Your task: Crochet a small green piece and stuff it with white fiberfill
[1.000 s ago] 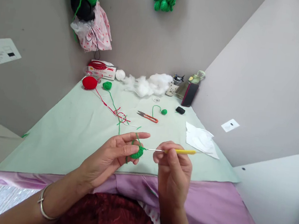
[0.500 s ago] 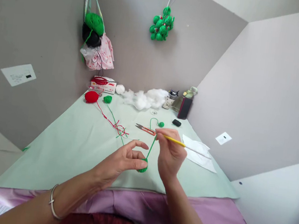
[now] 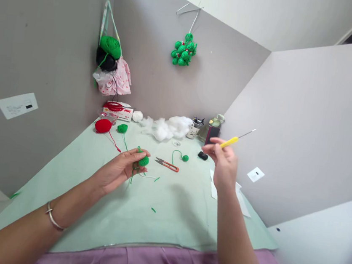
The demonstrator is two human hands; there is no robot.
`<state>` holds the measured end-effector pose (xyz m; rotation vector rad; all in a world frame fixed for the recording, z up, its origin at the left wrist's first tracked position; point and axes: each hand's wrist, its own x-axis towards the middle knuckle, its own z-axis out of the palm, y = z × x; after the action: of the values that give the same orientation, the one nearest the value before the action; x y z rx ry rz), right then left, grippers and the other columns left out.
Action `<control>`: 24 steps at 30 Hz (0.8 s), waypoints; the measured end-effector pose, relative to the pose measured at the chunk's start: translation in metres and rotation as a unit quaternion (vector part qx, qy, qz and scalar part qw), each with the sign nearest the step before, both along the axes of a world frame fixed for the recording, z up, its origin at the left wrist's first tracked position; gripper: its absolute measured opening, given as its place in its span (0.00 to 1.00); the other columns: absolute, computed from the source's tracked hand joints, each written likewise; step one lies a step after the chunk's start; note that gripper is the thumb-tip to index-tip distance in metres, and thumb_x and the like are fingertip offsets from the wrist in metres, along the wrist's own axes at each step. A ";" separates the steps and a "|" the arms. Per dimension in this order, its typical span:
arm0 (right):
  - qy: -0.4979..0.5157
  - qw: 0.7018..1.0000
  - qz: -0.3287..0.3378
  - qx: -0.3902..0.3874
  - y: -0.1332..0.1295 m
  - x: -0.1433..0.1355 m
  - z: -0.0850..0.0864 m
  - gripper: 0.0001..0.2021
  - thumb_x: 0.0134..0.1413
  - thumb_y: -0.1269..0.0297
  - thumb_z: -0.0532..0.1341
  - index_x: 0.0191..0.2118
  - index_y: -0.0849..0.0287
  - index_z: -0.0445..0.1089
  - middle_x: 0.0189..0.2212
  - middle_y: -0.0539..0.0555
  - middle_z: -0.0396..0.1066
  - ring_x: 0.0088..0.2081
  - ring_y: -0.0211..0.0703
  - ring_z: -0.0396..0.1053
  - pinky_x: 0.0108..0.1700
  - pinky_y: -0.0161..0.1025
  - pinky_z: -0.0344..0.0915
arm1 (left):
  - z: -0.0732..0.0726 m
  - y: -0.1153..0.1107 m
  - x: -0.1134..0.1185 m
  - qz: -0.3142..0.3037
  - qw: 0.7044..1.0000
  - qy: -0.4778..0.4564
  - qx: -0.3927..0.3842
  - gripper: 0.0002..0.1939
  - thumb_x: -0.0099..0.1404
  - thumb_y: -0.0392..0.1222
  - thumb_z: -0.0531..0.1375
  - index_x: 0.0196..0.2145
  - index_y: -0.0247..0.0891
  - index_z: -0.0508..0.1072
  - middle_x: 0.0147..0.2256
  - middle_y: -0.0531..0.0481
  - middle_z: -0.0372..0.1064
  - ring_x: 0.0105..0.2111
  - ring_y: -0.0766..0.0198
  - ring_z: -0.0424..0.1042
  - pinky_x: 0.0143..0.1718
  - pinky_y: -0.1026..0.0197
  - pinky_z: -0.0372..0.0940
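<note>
My left hand pinches a small round green crochet piece between thumb and fingers, above the left-middle of the table. A little green loop sticks up from the piece, and a yarn end dangles below the fingers. Over on the right, my raised right hand grips a yellow-handled crochet hook, its metal shaft pointing up and right. The hook is well apart from the piece. Between the hands lie orange thread snips. Beyond them sits a small green ball with a curled tail.
A red yarn ball, a small green yarn ball and white stuffing lie along the back. White paper rests at the right under my forearm. Green crocheted balls hang on the wall. Yarn snippets dot the cloth.
My hands have moved apart: the left went up and left with the crochet piece, the right went up and right with the hook. The yarn no longer stretches between them. The view has tilted up.
</note>
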<state>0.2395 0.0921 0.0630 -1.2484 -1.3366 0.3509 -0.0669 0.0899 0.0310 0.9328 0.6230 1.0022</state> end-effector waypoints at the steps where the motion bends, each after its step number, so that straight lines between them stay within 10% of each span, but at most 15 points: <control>1: -0.033 0.999 -0.002 -0.033 -0.005 0.008 -0.010 0.22 0.65 0.42 0.56 0.50 0.56 0.70 0.34 0.55 0.79 0.39 0.48 0.76 0.50 0.51 0.72 | -0.001 0.004 -0.005 0.013 1.000 0.004 0.004 0.10 0.61 0.47 0.72 0.36 0.40 0.82 0.35 0.51 0.73 0.33 0.66 0.70 0.43 0.61 0.70; 6: -0.125 0.982 0.029 -0.141 -0.033 0.012 -0.048 0.21 0.43 0.48 0.76 0.40 0.54 0.78 0.36 0.58 0.80 0.42 0.57 0.76 0.52 0.58 0.70 | -0.007 0.007 0.000 0.048 0.996 0.061 0.046 0.10 0.61 0.47 0.73 0.36 0.39 0.83 0.35 0.49 0.76 0.37 0.61 0.72 0.45 0.59 0.66; 12: -0.059 0.935 0.281 -0.210 -0.033 -0.051 -0.038 0.24 0.65 0.50 0.62 0.62 0.52 0.70 0.54 0.59 0.77 0.49 0.46 0.77 0.52 0.50 0.75 | -0.008 0.001 0.031 0.052 0.985 0.120 0.108 0.07 0.60 0.46 0.71 0.33 0.40 0.84 0.33 0.49 0.78 0.37 0.57 0.71 0.43 0.58 0.63; 18: 0.036 0.951 0.253 -0.174 -0.005 -0.083 -0.043 0.11 0.56 0.58 0.70 0.42 0.57 0.77 0.27 0.48 0.75 0.29 0.38 0.72 0.34 0.38 0.73 | -0.014 0.015 0.033 0.071 0.983 0.133 0.101 0.09 0.61 0.48 0.71 0.35 0.41 0.85 0.37 0.48 0.80 0.39 0.56 0.73 0.44 0.58 0.63; 24: 0.047 0.938 0.291 -0.180 0.011 -0.084 -0.041 0.13 0.55 0.56 0.71 0.42 0.57 0.76 0.34 0.51 0.77 0.31 0.37 0.72 0.33 0.37 0.74 | -0.018 0.031 0.033 0.071 0.986 0.122 0.084 0.09 0.59 0.48 0.73 0.33 0.41 0.85 0.38 0.47 0.79 0.41 0.55 0.73 0.45 0.57 0.64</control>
<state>0.1559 0.1035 0.0222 -1.0820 -1.5887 1.1014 -0.0339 0.1210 0.0131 1.1848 0.8294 1.0886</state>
